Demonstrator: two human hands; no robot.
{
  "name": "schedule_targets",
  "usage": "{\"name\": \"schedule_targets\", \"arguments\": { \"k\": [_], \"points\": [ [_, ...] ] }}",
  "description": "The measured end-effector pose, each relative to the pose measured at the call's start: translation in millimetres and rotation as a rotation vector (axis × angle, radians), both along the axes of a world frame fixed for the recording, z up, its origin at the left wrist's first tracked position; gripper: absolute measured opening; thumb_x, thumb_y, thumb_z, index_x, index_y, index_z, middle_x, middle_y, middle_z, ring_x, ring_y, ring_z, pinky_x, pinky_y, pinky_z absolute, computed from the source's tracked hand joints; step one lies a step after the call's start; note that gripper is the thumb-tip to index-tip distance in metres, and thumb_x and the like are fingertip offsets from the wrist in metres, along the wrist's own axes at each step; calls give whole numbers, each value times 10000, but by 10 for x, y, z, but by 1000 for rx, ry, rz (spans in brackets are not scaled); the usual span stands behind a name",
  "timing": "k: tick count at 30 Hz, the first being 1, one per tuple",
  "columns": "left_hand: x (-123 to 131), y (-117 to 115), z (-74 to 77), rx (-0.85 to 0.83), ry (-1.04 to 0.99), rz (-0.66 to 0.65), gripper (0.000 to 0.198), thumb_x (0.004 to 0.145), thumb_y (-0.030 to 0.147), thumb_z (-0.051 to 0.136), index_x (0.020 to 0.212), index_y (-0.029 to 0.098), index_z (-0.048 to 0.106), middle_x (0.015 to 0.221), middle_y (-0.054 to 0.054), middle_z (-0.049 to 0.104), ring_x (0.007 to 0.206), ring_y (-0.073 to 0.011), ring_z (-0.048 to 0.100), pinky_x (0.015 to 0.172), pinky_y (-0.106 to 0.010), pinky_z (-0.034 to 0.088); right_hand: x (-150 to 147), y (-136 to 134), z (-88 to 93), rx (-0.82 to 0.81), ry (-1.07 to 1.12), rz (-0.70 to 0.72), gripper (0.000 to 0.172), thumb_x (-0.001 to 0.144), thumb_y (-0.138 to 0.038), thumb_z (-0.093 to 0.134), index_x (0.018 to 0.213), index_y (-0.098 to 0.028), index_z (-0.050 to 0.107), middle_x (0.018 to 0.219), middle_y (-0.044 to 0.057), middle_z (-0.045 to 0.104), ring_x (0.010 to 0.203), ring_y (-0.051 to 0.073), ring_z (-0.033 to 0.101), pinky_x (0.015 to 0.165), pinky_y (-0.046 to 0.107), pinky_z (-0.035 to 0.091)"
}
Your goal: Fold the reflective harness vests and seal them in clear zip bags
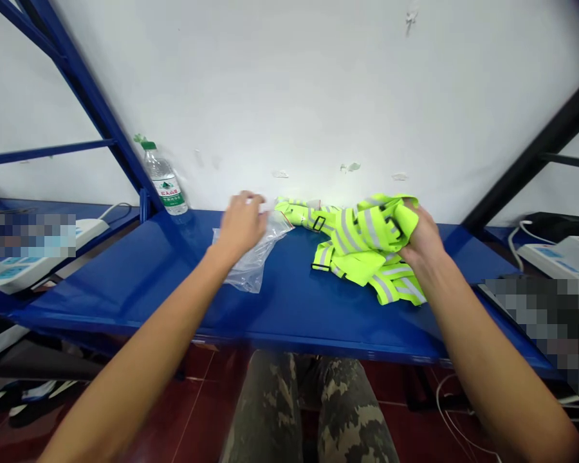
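Note:
A fluorescent yellow reflective vest point(367, 238) with grey bands and black buckles lies bunched on the blue table point(289, 312). Its right side is gripped by my right hand point(423, 236), whose fingers are partly hidden behind the fabric. One part of the yellow strapping stretches left along the wall. My left hand point(244, 224), blurred by motion with bent fingers, is over a clear plastic zip bag point(251, 271). Whether those fingers pinch the bag or only hover above it, I cannot tell. The bag's red-edged opening reaches the left end of the yellow strap.
Against the wall at the back left stands a water bottle point(166, 183) with a green cap. White power strips point(84, 233) sit beyond the table's left end, with another point(554, 257) at the right. Blue and dark metal frames slope up on both sides.

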State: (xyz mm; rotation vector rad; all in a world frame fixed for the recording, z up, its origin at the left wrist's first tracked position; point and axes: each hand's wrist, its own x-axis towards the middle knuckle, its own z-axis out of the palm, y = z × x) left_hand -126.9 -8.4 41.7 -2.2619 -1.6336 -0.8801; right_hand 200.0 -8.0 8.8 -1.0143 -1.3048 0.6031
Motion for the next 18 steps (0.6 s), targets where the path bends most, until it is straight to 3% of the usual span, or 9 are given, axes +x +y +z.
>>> {"name": "schedule_targets", "arguments": {
  "k": [3, 4, 6, 9, 13, 16, 18],
  "points": [
    [658, 15, 9, -147, -127, -552, 563, 776, 473, 700, 1222, 167, 542, 1236, -124, 611, 1139, -281, 566, 999, -394, 441, -170, -123, 111, -71, 214, 53, 283, 725, -465, 708, 839, -252, 561, 691, -32, 620, 577, 156, 585, 568, 296, 497],
    [847, 26, -16, -236, -122, -669, 642, 704, 484, 758, 1218, 170, 539, 1210, -120, 627, 1090, -287, 592, 949, -383, 466, -185, -161, 160, -83, 178, 96, 290, 708, -450, 738, 844, -247, 583, 680, -36, 615, 559, 147, 573, 551, 286, 484],
    [1124, 56, -98, -337, -89, -776, 516, 700, 409, 754, 1128, 186, 572, 1124, -102, 668, 1003, -290, 628, 863, -368, 487, -115, -212, 253, -103, 30, 140, 301, 678, -423, 785, 852, -230, 632, 704, -21, 637, 573, 142, 575, 548, 279, 472],
    [1287, 100, -241, -250, -86, -697, 311, 746, 245, 648, 1037, 182, 560, 1009, -102, 677, 914, -295, 634, 787, -376, 484, 206, -238, 370, -134, -187, 33, 278, 656, -383, 813, 817, -192, 693, 787, 36, 683, 670, 160, 613, 611, 300, 493],
    [1313, 116, -367, -60, -93, -599, 454, 657, 16, 515, 1079, 180, 497, 1076, -121, 623, 994, -285, 591, 842, -386, 479, 527, -383, 542, -139, -447, -79, 367, 629, -314, 825, 976, -231, 736, 1028, 78, 710, 885, 227, 656, 753, 382, 528],
    [1362, 101, -449, 43, -88, -636, 614, 629, -32, 449, 1207, 173, 443, 1196, -140, 566, 1144, -287, 531, 965, -416, 451, 353, -587, 663, 59, -651, -46, 309, 726, -294, 748, 1035, -273, 733, 1061, 64, 710, 976, 241, 652, 870, 414, 515],
    [1397, 92, -516, 107, -119, -639, 676, 651, -16, 445, 1297, 174, 385, 1247, -144, 533, 1206, -293, 495, 1031, -449, 418, 136, -664, 678, 71, -810, 73, 180, 809, -333, 664, 945, -248, 747, 938, 59, 731, 861, 231, 668, 812, 397, 517]
  ]
}}
